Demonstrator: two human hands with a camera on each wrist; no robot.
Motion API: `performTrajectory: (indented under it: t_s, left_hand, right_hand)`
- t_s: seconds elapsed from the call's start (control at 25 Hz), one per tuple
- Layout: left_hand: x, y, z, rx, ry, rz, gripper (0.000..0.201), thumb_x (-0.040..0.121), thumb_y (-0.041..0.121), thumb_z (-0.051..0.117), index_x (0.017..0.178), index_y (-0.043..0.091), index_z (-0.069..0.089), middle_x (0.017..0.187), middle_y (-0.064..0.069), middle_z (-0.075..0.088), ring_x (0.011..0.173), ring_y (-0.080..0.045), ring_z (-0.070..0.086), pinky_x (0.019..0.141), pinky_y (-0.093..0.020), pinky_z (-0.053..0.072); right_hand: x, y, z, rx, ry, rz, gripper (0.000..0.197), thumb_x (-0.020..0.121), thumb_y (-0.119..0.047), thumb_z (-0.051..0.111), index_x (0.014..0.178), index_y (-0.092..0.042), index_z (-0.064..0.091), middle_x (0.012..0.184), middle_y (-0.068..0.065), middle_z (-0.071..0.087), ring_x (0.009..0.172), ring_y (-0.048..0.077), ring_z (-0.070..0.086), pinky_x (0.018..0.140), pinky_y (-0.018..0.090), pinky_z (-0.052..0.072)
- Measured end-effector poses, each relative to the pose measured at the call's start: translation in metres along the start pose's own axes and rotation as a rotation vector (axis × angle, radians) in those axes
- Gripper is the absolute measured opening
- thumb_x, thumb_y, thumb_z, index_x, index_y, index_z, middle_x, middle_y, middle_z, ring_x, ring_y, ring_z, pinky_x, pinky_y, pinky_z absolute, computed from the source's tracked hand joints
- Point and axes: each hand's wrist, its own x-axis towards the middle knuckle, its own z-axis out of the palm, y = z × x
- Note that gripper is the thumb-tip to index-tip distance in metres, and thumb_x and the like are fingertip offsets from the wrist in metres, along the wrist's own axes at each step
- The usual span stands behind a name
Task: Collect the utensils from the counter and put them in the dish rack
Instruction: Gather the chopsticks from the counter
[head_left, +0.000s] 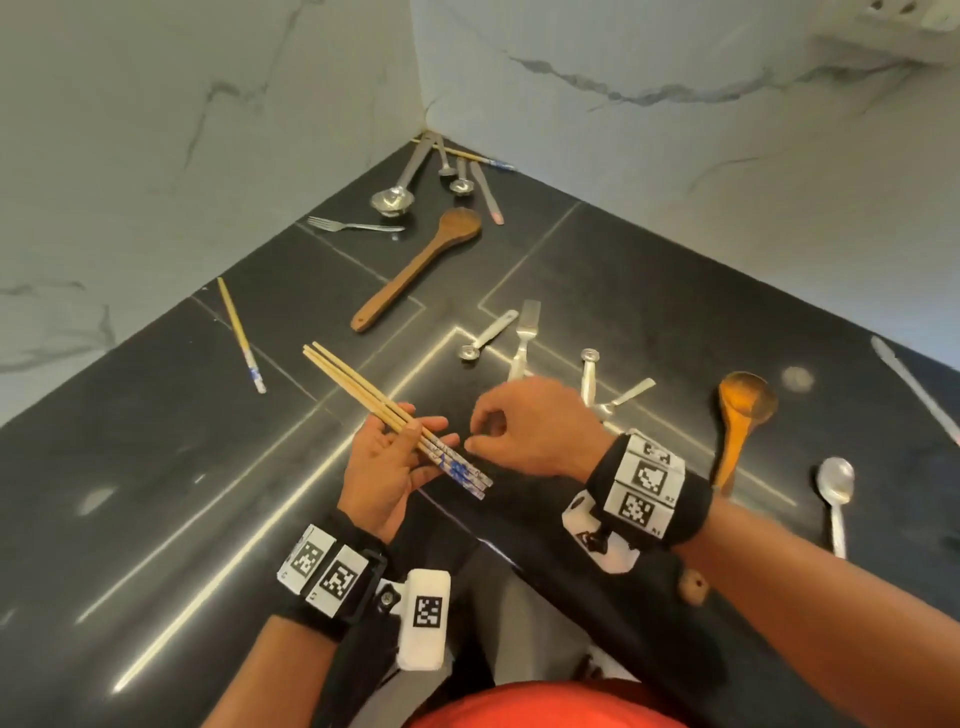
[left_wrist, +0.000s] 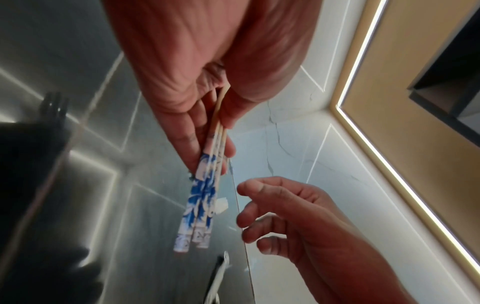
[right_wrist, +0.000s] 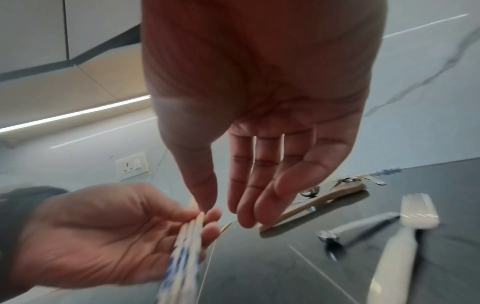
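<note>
My left hand (head_left: 384, 467) lies palm up above the black counter (head_left: 156, 467). It holds three wooden chopsticks (head_left: 353, 382) with blue-and-white ends, the thumb pinning them against the fingers. The left wrist view shows the same chopsticks (left_wrist: 202, 197) gripped by that hand (left_wrist: 187, 115). My right hand (head_left: 519, 426) hovers just right of the patterned ends, fingers loosely bent and holding nothing. In the right wrist view its fingers (right_wrist: 246, 185) hang relaxed near the chopsticks (right_wrist: 191, 232). No dish rack is in view.
Loose utensils lie about the counter: a single chopstick (head_left: 241, 335) at left, a dark wooden spoon (head_left: 415, 265), a ladle (head_left: 395, 195), a fork (head_left: 353, 226), another fork (head_left: 524, 332), an orange wooden spoon (head_left: 740, 421), a steel spoon (head_left: 834, 493), a knife (head_left: 914, 389). Marble walls meet behind.
</note>
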Motion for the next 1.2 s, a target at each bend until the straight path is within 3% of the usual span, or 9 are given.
performTrajectory:
  t_s: [0.16, 0.28, 0.48, 0.6, 0.72, 0.88, 1.0, 1.12, 1.2]
  left_hand:
    - [0.013, 0.027, -0.067, -0.038, 0.131, 0.012, 0.013, 0.102, 0.004, 0.04, 0.107, 0.011, 0.049, 0.101, -0.017, 0.07, 0.083, -0.027, 0.075, 0.069, -0.042, 0.062]
    - [0.015, 0.043, -0.115, -0.086, 0.204, 0.009, 0.018, 0.102, 0.003, 0.039, 0.116, 0.009, 0.047, 0.099, -0.017, 0.07, 0.081, -0.026, 0.075, 0.065, -0.04, 0.062]
    - [0.012, 0.052, -0.164, -0.178, 0.299, -0.044, 0.017, 0.102, 0.005, 0.039, 0.112, 0.012, 0.05, 0.094, -0.013, 0.072, 0.092, -0.031, 0.073, 0.07, -0.043, 0.059]
    - [0.014, 0.053, -0.178, -0.196, 0.345, -0.058, 0.017, 0.102, 0.007, 0.04, 0.109, 0.015, 0.053, 0.094, -0.013, 0.072, 0.097, -0.032, 0.071, 0.075, -0.045, 0.058]
    - [0.018, 0.052, -0.181, -0.207, 0.35, -0.061, 0.014, 0.101, 0.01, 0.044, 0.109, 0.014, 0.054, 0.095, -0.014, 0.071, 0.099, -0.033, 0.07, 0.082, -0.05, 0.057]
    - [0.028, 0.049, -0.168, -0.207, 0.321, -0.073, 0.012, 0.1, 0.011, 0.047, 0.108, 0.015, 0.055, 0.097, -0.013, 0.07, 0.1, -0.032, 0.07, 0.084, -0.051, 0.056]
    - [0.039, 0.045, -0.144, -0.217, 0.28, -0.078, 0.014, 0.098, 0.012, 0.05, 0.111, 0.015, 0.054, 0.098, -0.011, 0.07, 0.098, -0.028, 0.07, 0.087, -0.052, 0.054]
    - [0.053, 0.041, -0.112, -0.251, 0.207, -0.084, 0.017, 0.097, 0.02, 0.054, 0.114, 0.015, 0.053, 0.095, -0.009, 0.071, 0.093, -0.026, 0.071, 0.087, -0.052, 0.054]
    - [0.063, 0.039, -0.086, -0.243, 0.147, -0.08, 0.017, 0.098, 0.024, 0.054, 0.112, 0.015, 0.052, 0.092, -0.008, 0.072, 0.083, -0.022, 0.072, 0.08, -0.048, 0.057]
  right_hand:
    - [0.096, -0.049, 0.005, -0.071, 0.017, -0.057, 0.022, 0.081, -0.051, 0.061, 0.089, -0.034, 0.073, 0.095, -0.012, 0.07, 0.092, 0.015, 0.064, 0.074, 0.029, 0.044]
    - [0.173, -0.099, 0.03, -0.131, -0.082, -0.124, 0.023, 0.082, -0.049, 0.063, 0.092, -0.031, 0.074, 0.1, -0.01, 0.07, 0.096, 0.02, 0.066, 0.08, 0.032, 0.05]
    - [0.263, -0.167, 0.083, -0.212, -0.218, -0.15, 0.045, 0.079, -0.064, 0.061, 0.091, -0.021, 0.071, 0.093, 0.002, 0.07, 0.085, 0.028, 0.065, 0.08, 0.037, 0.055]
    - [0.289, -0.188, 0.105, -0.219, -0.221, -0.132, 0.039, 0.077, -0.057, 0.067, 0.086, -0.02, 0.061, 0.089, 0.003, 0.066, 0.076, 0.028, 0.062, 0.072, 0.035, 0.054]
    - [0.293, -0.188, 0.113, -0.123, -0.256, -0.073, 0.026, 0.072, -0.037, 0.071, 0.078, -0.017, 0.057, 0.082, 0.005, 0.072, 0.066, 0.025, 0.067, 0.067, 0.033, 0.059]
    - [0.262, -0.16, 0.09, -0.07, -0.268, -0.067, 0.026, 0.07, -0.035, 0.064, 0.061, -0.012, 0.069, 0.046, -0.001, 0.066, 0.05, 0.011, 0.068, 0.057, 0.023, 0.052]
    - [0.219, -0.123, 0.056, 0.02, -0.164, -0.183, 0.027, 0.073, -0.036, 0.067, 0.059, -0.013, 0.073, 0.051, -0.005, 0.065, 0.052, 0.003, 0.059, 0.056, 0.022, 0.045]
    - [0.173, -0.093, 0.027, 0.01, -0.205, -0.249, 0.016, 0.077, -0.034, 0.071, 0.07, -0.02, 0.07, 0.056, -0.015, 0.058, 0.056, -0.001, 0.055, 0.056, 0.019, 0.041]
    - [0.15, -0.076, 0.019, -0.035, -0.222, -0.271, 0.015, 0.077, -0.039, 0.07, 0.075, -0.024, 0.07, 0.057, -0.016, 0.055, 0.058, 0.003, 0.054, 0.057, 0.021, 0.043]
